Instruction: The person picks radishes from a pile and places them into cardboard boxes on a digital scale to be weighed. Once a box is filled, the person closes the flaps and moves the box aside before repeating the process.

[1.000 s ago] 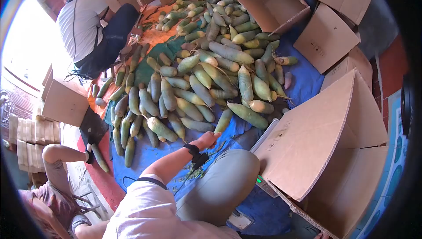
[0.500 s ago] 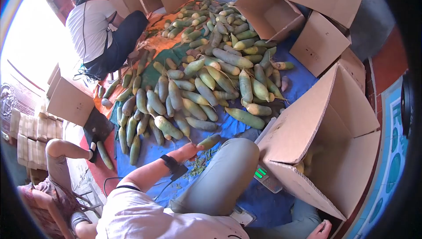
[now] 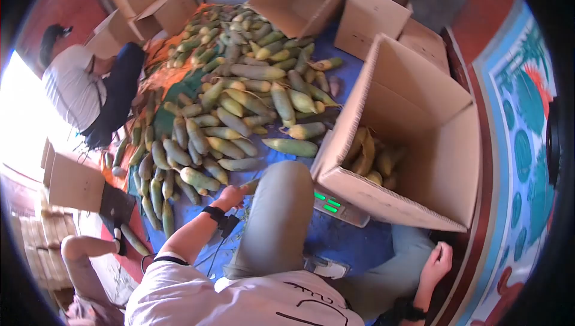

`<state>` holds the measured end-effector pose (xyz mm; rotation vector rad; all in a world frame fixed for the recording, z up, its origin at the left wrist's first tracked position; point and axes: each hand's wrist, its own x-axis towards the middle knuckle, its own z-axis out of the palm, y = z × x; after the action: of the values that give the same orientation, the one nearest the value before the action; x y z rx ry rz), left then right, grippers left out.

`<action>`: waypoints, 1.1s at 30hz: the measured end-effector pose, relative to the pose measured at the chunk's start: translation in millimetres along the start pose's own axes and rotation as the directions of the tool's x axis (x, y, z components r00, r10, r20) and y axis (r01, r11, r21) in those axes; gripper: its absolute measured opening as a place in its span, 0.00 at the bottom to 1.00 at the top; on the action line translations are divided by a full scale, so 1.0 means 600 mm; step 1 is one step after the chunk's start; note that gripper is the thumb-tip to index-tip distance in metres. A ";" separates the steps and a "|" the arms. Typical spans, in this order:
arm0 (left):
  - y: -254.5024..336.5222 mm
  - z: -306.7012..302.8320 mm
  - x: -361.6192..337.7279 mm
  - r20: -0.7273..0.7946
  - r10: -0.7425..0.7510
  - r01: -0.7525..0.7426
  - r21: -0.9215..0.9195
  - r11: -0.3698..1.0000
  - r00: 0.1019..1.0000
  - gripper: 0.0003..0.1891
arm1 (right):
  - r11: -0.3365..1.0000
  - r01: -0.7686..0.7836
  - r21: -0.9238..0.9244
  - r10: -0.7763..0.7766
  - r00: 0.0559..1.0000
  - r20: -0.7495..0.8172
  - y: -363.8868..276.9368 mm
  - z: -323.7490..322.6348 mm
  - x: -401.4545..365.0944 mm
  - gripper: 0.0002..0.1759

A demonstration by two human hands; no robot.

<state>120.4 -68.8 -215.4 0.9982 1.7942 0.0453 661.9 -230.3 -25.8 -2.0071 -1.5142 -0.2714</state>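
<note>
The person's left hand (image 3: pixel 232 197) is grasping a long green radish (image 3: pixel 250 187), partly hidden by the bent knee, just in front of the big heap of green radishes (image 3: pixel 230 110) on the blue plastic sheet (image 3: pixel 353 248). Over by the other knee, the right hand (image 3: pixel 442 258) is released, fingers loosely curled. Between them, green digits glow on a grey scale (image 3: pixel 342 210) at the open brown cardboard box (image 3: pixel 458 158), radishes inside.
</note>
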 end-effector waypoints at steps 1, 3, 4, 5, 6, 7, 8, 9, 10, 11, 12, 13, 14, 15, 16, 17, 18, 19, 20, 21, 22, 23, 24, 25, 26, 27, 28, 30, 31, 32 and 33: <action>0.001 -0.001 -0.004 -0.015 -0.005 0.005 -0.024 1.000 1.000 0.32 | 1.000 -0.020 0.014 0.020 1.000 0.003 -0.008 -0.002 0.002 0.04; -0.005 -0.009 -0.006 -0.030 0.041 -0.045 -0.112 0.993 0.999 0.32 | 0.998 -0.029 0.062 0.030 1.000 -0.004 -0.009 -0.003 0.001 0.04; 0.008 -0.015 -0.022 -0.076 0.008 -0.021 -0.165 0.986 0.997 0.31 | 0.997 -0.027 0.067 0.028 1.000 -0.013 -0.011 -0.003 0.002 0.04; 0.011 -0.025 -0.033 -0.068 0.037 -0.050 -0.201 0.978 0.997 0.30 | 0.997 -0.025 0.073 0.027 0.999 -0.018 -0.011 -0.003 0.001 0.04; 0.017 -0.033 -0.046 -0.095 0.047 -0.068 -0.237 0.969 0.994 0.30 | 0.997 -0.042 0.063 0.043 0.999 -0.014 -0.010 -0.003 0.001 0.04; 0.034 -0.045 -0.071 -0.124 0.054 -0.086 -0.275 0.958 0.991 0.30 | 0.997 -0.021 0.073 0.024 0.999 -0.034 -0.010 -0.003 0.002 0.03; 0.042 -0.055 -0.084 -0.159 0.095 -0.144 -0.329 0.933 0.983 0.29 | 0.996 -0.001 0.085 0.005 0.999 -0.053 -0.010 -0.003 0.001 0.03; 0.049 -0.069 -0.096 -0.198 0.134 -0.202 -0.380 0.902 0.971 0.29 | 0.997 -0.016 0.079 0.020 0.999 -0.048 -0.011 -0.003 0.001 0.03; 0.061 -0.087 -0.111 -0.212 0.184 -0.252 -0.364 0.897 0.960 0.28 | 0.996 -0.014 0.089 0.019 0.998 -0.053 -0.012 -0.004 0.002 0.03; 0.088 -0.100 -0.137 -0.258 0.245 -0.329 -0.367 0.870 0.935 0.28 | 0.995 -0.013 0.099 0.018 0.998 -0.054 -0.012 -0.004 0.002 0.03; 0.104 -0.114 -0.156 -0.312 0.338 -0.431 -0.309 0.848 0.888 0.28 | 0.996 0.004 0.086 0.001 0.998 -0.058 -0.009 -0.004 0.001 0.03; 0.132 -0.126 -0.192 -0.354 0.406 -0.512 -0.291 0.808 0.843 0.27 | 0.996 0.004 0.090 0.001 0.998 -0.063 -0.011 -0.005 0.002 0.03; 0.163 -0.135 -0.227 -0.387 0.400 -0.533 -0.340 0.775 0.830 0.27 | 0.995 -0.006 0.096 0.011 0.998 -0.059 -0.008 -0.005 -0.001 0.03; 0.185 -0.145 -0.245 -0.427 0.460 -0.608 -0.332 0.721 0.779 0.27 | 0.995 -0.012 0.104 0.019 0.998 -0.062 -0.006 -0.003 -0.001 0.03; 0.204 -0.154 -0.261 -0.453 0.523 -0.673 -0.284 0.683 0.722 0.27 | 0.995 0.013 0.100 -0.005 0.997 -0.076 -0.008 -0.004 0.001 0.03; 0.228 -0.160 -0.286 -0.447 0.543 -0.693 -0.316 0.648 0.711 0.26 | 0.995 0.003 0.099 0.003 0.998 -0.065 -0.008 -0.005 -0.001 0.03; 0.249 -0.160 -0.299 -0.457 0.550 -0.714 -0.394 0.579 0.699 0.25 | 0.994 -0.039 0.101 0.044 0.998 -0.051 -0.007 -0.006 -0.003 0.04; 0.265 -0.160 -0.306 -0.470 0.557 -0.728 -0.467 0.502 0.685 0.24 | 0.992 -0.080 0.102 0.084 0.996 -0.039 -0.006 -0.007 -0.004 0.05; 0.276 -0.162 -0.310 -0.467 0.566 -0.730 -0.515 0.450 0.679 0.23 | 0.987 -0.110 0.116 0.115 0.993 -0.031 -0.006 -0.009 -0.005 0.05; 0.283 -0.162 -0.313 -0.466 0.576 -0.728 -0.560 0.396 0.672 0.22 | 0.987 -0.116 0.113 0.120 0.992 -0.026 -0.005 -0.009 -0.007 0.05; 0.289 -0.159 -0.317 -0.446 0.586 -0.702 -0.631 0.331 0.677 0.21 | 0.987 -0.108 0.121 0.114 0.992 -0.045 -0.004 -0.009 -0.008 0.05; 0.292 -0.152 -0.322 -0.440 0.587 -0.699 -0.633 0.334 0.679 0.21 | 0.987 -0.100 0.129 0.109 0.992 -0.064 -0.003 -0.009 -0.009 0.05; 0.295 -0.145 -0.325 -0.435 0.577 -0.685 -0.648 0.333 0.692 0.20 | 0.987 -0.105 0.125 0.113 0.992 -0.062 -0.002 -0.011 -0.009 0.05; 0.297 -0.141 -0.328 -0.430 0.566 -0.672 -0.663 0.331 0.703 0.19 | 0.985 -0.107 0.136 0.116 0.992 -0.059 -0.001 -0.012 -0.010 0.05; 0.294 -0.138 -0.327 -0.427 0.568 -0.671 -0.663 0.333 0.704 0.19 | 0.983 -0.108 0.147 0.117 0.991 -0.057 -0.001 -0.012 -0.010 0.05; 0.289 -0.136 -0.323 -0.410 0.564 -0.652 -0.681 0.333 0.716 0.19 | 0.983 -0.111 0.147 0.120 0.991 -0.057 -0.001 -0.011 -0.009 0.05; 0.284 -0.134 -0.318 -0.393 0.561 -0.633 -0.699 0.332 0.729 0.18 | 0.986 -0.074 0.147 0.087 0.993 -0.082 -0.001 -0.010 -0.007 0.05; 0.274 -0.131 -0.310 -0.400 0.539 -0.627 -0.698 0.346 0.742 0.19 | 0.988 -0.037 0.147 0.052 0.993 -0.104 0.000 -0.011 -0.008 0.05; 0.269 -0.128 -0.305 -0.409 0.516 -0.622 -0.696 0.357 0.753 0.19 | 0.991 -0.026 0.133 0.041 0.993 -0.112 0.002 -0.011 -0.008 0.04; 0.265 -0.125 -0.302 -0.412 0.514 -0.625 -0.695 0.357 0.752 0.19 | 0.993 -0.013 0.121 0.028 0.992 -0.119 0.003 -0.010 -0.007 0.04; 0.260 -0.122 -0.296 -0.417 0.476 -0.614 -0.678 0.404 0.774 0.19 | 0.992 -0.010 0.127 0.025 0.992 -0.121 0.002 -0.011 -0.008 0.04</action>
<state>177.7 -51.5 24.7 0.8604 1.2323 1.2890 663.0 -238.2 -23.2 -1.8694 -1.4019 -0.2787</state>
